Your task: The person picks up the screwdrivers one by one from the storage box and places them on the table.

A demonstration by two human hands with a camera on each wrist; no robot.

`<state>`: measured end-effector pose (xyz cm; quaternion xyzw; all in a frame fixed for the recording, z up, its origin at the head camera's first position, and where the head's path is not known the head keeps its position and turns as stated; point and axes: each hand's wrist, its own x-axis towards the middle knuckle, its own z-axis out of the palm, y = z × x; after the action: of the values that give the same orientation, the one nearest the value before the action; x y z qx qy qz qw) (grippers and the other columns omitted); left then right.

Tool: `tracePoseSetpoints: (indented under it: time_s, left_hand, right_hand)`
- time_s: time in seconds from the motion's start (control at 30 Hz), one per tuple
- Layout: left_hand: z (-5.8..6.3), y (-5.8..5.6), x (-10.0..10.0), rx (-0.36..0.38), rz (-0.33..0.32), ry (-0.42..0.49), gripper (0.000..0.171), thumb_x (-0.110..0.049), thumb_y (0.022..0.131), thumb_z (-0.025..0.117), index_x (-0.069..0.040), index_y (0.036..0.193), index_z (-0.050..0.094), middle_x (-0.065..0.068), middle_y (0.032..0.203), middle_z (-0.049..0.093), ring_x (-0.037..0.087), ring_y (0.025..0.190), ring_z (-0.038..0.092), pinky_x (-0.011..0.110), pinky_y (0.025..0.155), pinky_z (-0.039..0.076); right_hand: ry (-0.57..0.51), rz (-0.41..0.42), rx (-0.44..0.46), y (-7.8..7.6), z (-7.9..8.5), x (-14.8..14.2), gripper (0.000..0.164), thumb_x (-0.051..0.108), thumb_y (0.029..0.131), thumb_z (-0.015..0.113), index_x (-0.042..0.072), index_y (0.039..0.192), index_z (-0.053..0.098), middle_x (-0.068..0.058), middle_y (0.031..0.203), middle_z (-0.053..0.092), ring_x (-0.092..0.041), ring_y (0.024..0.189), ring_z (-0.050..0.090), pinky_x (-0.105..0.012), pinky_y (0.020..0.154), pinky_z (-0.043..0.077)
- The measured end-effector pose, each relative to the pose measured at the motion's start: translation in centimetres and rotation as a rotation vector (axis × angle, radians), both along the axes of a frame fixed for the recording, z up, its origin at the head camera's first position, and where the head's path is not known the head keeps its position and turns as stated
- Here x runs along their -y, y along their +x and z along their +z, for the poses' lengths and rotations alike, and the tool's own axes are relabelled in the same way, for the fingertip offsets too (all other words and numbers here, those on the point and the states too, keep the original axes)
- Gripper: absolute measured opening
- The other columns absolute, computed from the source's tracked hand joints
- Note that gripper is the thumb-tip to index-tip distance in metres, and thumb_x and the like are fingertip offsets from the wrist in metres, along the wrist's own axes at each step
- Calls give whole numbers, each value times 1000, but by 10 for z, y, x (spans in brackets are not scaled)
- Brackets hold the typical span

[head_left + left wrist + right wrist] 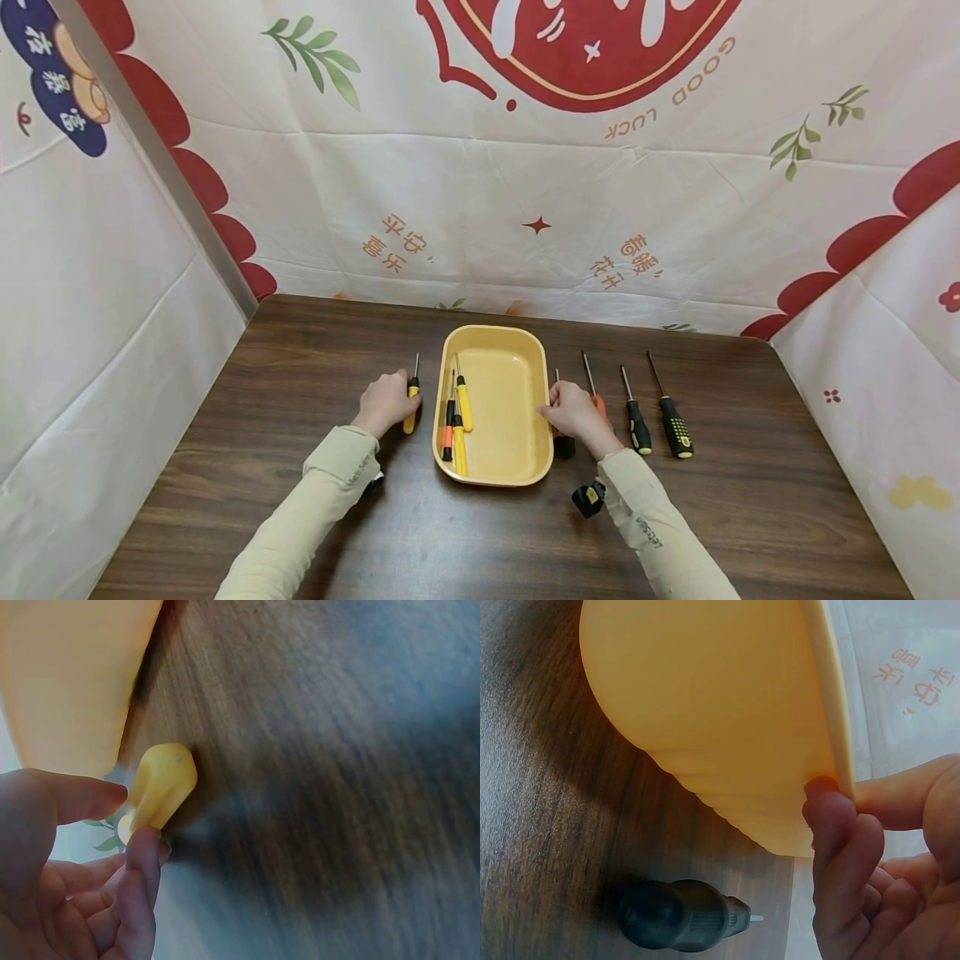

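Observation:
Beside the tray's left wall, my left hand (386, 402) pinches a small screwdriver with a yellow handle (410, 415), its shaft pointing toward the back. In the left wrist view the thumb and fingertips lie on either side of that yellow handle (166, 776). My right hand (573, 410) grips the right rim of a yellow tray (546, 467), thumb on one side and fingers on the other in the right wrist view. Inside the tray's left part lie two yellow-handled screwdrivers (465, 408) and a black-and-orange one (447, 433).
Right of the tray, under my right hand, a dark-handled screwdriver (566, 447) is partly hidden. Farther right lie an orange-handled screwdriver (589, 375), a black-and-yellow one (638, 429) and a larger black one (677, 427). A printed cloth (465, 183) hangs behind the wooden table (750, 500).

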<state>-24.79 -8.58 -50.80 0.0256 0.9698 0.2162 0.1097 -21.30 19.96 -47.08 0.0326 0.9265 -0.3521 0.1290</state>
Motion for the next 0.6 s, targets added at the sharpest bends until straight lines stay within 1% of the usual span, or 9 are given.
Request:
tracePoseSetpoints:
  time_s: [0.23, 0.47, 0.53, 0.6]
  left_hand:
    - [6, -3, -1, -8, 16, -20, 22, -28, 82, 60, -8, 87, 54, 6, 68, 55, 22, 59, 54, 35, 48, 40]
    - [19, -7, -4, -49, 9, -11, 27, -27, 83, 59, -5, 98, 57, 6, 68, 55, 20, 55, 53, 33, 46, 39]
    - [22, -8, -5, -63, 6, -15, 26, -27, 84, 59, -5, 97, 57, 6, 68, 55, 20, 55, 53, 33, 46, 40]
    - [26, -9, -6, -82, 0, -25, 23, -28, 83, 59, -7, 91, 56, 5, 67, 54, 21, 56, 53, 34, 46, 40]
  right_hand:
    - [-4, 1, 6, -1, 0, -1, 15, 6, 83, 61, 0, 79, 47, -7, 59, 51, -13, 43, 53, -25, 42, 45]
    - [-6, 3, 4, 0, 1, 0, 15, 6, 83, 61, 0, 80, 48, -8, 60, 51, -14, 44, 55, -27, 43, 47]
    - [-6, 6, 4, 0, 1, -1, 15, 6, 83, 61, 0, 80, 47, -8, 60, 51, -14, 44, 55, -27, 43, 47]
    - [-7, 5, 4, 0, 0, -1, 15, 6, 83, 61, 0, 80, 47, -8, 60, 51, -14, 44, 55, -27, 43, 47]
